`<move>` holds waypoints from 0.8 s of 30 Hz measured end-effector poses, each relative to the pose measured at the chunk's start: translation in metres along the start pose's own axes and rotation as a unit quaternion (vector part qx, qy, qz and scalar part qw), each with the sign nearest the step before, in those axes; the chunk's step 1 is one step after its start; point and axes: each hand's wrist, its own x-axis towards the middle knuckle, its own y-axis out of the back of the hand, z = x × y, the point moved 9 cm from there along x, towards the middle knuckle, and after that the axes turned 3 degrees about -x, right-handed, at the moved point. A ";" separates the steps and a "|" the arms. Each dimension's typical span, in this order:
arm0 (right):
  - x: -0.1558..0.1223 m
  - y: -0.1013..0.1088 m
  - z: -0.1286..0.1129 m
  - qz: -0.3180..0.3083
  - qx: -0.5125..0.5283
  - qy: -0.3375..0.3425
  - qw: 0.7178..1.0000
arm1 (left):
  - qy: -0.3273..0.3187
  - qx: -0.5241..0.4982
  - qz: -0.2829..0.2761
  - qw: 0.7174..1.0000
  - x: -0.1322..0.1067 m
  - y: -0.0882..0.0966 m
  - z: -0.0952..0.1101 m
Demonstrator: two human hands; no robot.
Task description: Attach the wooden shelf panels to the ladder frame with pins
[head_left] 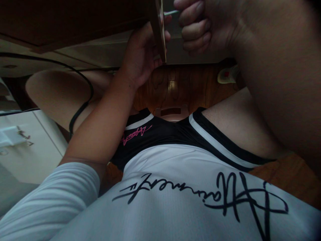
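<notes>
The panel (159, 31) stood edge-on ahead of you, your left hand (141, 52) curled round it, probably to brace it — it hid some of those fingers. Your right hand (197, 28) was a fist around a thin rod (171, 12), likely for firm control, its end reaching the panel. Beyond, a cable (92, 89) looped across your left leg (55, 93), near that forearm, a possible snag.

The wooden panel (158, 31) partly hides the left fingers (167, 35); the thin rod (172, 13) disappears into the right fingers (196, 33), cropped above
</notes>
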 end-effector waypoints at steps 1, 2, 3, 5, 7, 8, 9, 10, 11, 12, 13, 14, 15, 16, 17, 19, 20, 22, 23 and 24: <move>0.002 -0.003 0.004 -0.021 0.026 -0.021 0.999 | -0.001 -0.001 0.008 1.000 0.000 0.001 0.000; 0.003 -0.002 0.005 -0.020 0.045 -0.029 0.998 | -0.002 -0.002 0.016 1.000 0.000 0.001 0.001; 0.004 0.000 0.004 -0.007 0.042 -0.020 0.999 | -0.008 -0.003 0.025 1.000 -0.001 0.002 0.002; 0.004 0.006 -0.001 0.041 0.004 0.008 0.999 | -0.011 -0.003 0.038 0.999 -0.001 0.003 0.004; 0.003 0.008 -0.006 0.059 -0.065 0.042 0.995 | -0.009 0.004 0.052 0.999 -0.002 0.005 0.004; 0.003 0.006 -0.009 0.050 -0.103 0.063 0.991 | -0.011 0.001 0.047 0.999 -0.002 0.005 0.005; 0.002 0.006 -0.012 0.052 -0.147 0.090 0.984 | -0.015 -0.002 0.045 0.999 -0.002 0.005 0.006; 0.002 0.007 -0.017 0.062 -0.190 0.124 0.972 | -0.018 -0.005 0.046 0.999 -0.002 0.005 0.007; 0.001 0.008 -0.022 0.071 -0.231 0.158 0.957 | -0.020 -0.007 0.050 0.998 -0.002 0.006 0.008; -0.001 0.010 -0.027 0.084 -0.265 0.189 0.942 | -0.021 -0.007 0.055 0.998 -0.003 0.006 0.009; -0.003 0.010 -0.031 0.094 -0.294 0.217 0.926 | -0.023 -0.006 0.060 0.998 -0.003 0.007 0.010; -0.005 0.011 -0.034 0.101 -0.318 0.238 0.912 | -0.024 -0.005 0.065 0.998 -0.004 0.007 0.011; -0.006 0.011 -0.036 0.108 -0.337 0.250 0.901 | -0.026 -0.003 0.068 0.997 -0.005 0.007 0.012; -0.007 0.012 -0.037 0.113 -0.353 0.255 0.893 | -0.030 -0.003 0.070 0.997 -0.005 0.007 0.013; -0.008 0.012 -0.037 0.119 -0.365 0.255 0.887 | -0.032 -0.003 0.070 0.997 -0.006 0.006 0.014; -0.009 0.014 -0.036 0.131 -0.380 0.252 0.880 | -0.036 -0.004 0.074 0.997 -0.006 0.006 0.015; -0.009 0.014 -0.037 0.135 -0.379 0.254 0.879 | -0.037 -0.006 0.076 0.996 -0.007 0.007 0.015; -0.008 0.012 -0.036 0.130 -0.351 0.261 0.890 | -0.038 -0.008 0.081 0.996 -0.007 0.008 0.016; -0.006 0.011 -0.034 0.122 -0.321 0.257 0.903 | -0.037 -0.006 0.080 0.996 -0.007 0.008 0.016; -0.003 0.009 -0.030 0.110 -0.278 0.242 0.923 | -0.038 -0.004 0.079 0.996 -0.006 0.009 0.016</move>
